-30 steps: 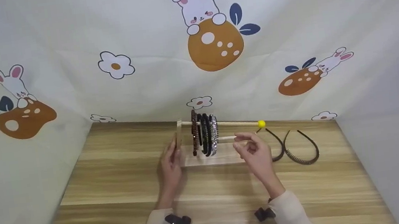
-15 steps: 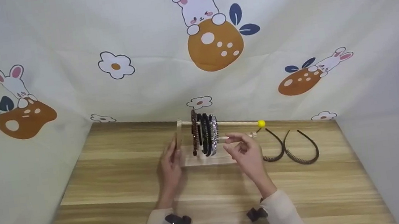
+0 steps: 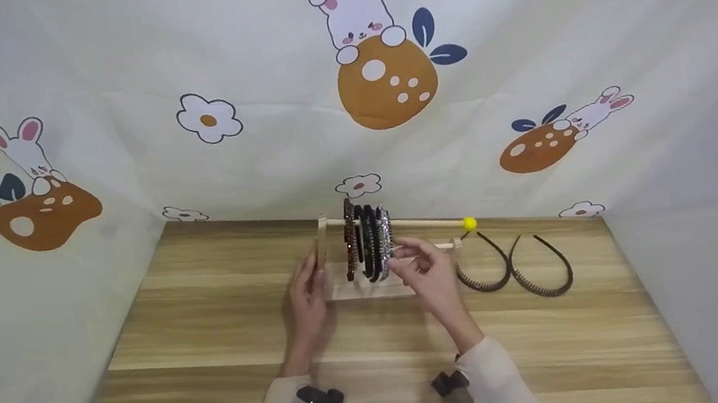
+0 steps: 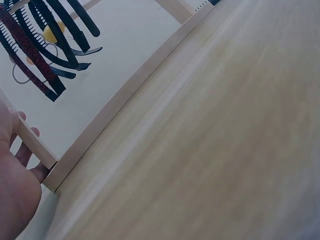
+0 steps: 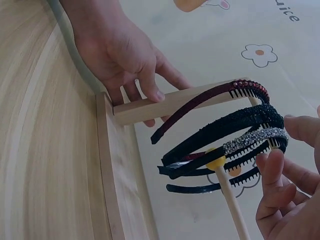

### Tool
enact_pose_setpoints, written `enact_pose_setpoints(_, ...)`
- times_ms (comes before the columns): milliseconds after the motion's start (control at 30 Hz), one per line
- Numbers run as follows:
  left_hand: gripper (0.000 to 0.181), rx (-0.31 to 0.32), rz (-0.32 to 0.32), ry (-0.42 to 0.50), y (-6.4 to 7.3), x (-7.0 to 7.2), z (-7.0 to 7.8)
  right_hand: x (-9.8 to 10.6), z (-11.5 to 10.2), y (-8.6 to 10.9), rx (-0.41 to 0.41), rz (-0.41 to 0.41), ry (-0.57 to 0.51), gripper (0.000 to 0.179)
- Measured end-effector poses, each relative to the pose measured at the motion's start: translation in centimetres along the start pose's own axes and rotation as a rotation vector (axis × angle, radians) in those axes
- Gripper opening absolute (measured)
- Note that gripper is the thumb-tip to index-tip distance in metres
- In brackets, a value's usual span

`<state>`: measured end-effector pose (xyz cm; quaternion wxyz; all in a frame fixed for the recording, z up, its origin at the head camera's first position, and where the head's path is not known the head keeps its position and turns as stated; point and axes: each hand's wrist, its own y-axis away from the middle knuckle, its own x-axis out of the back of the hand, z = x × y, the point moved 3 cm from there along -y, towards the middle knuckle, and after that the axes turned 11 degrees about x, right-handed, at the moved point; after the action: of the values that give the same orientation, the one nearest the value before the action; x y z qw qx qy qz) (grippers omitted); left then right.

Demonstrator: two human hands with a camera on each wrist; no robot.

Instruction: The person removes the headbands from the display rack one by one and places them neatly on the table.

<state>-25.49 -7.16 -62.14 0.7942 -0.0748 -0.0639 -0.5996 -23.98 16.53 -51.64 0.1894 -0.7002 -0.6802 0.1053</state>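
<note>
Here, left grip (image 3: 307, 300) is clasping rack (image 3: 370, 289); right grip (image 3: 429, 270), loosely parted, is hovering beside silver headband (image 3: 386, 227) at three o'clock, contact unclear; printed cloth (image 3: 269, 47) is backing worktop (image 3: 382, 379).

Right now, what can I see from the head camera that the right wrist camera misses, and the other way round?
Only the head view shows two loose dark toothed headbands on the wood-grain table, and cream sleeves with black wrist devices.

Only the right wrist view shows the black printed letters "ice" and clear comb teeth inside the hung headbands.

Both show the left hand holding the pale wooden stand, a yellow ball, the dark red sparkly headband, and the right hand close to the silver glittery headband.
</note>
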Motion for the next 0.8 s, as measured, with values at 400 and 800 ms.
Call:
enact_pose_setpoints(400, 0.048, 0.012, -0.007, -0.006, 0.08, 0.01, -0.09, -0.57, 0.47, -0.42, -0.076, -0.017, -0.024, 0.045)
enact_pose_setpoints(800, 0.045, -0.053, 0.035, -0.039, -0.08, 0.03, 0.11, -0.46, 0.30, -0.45, -0.073, -0.020, -0.047, 0.038)
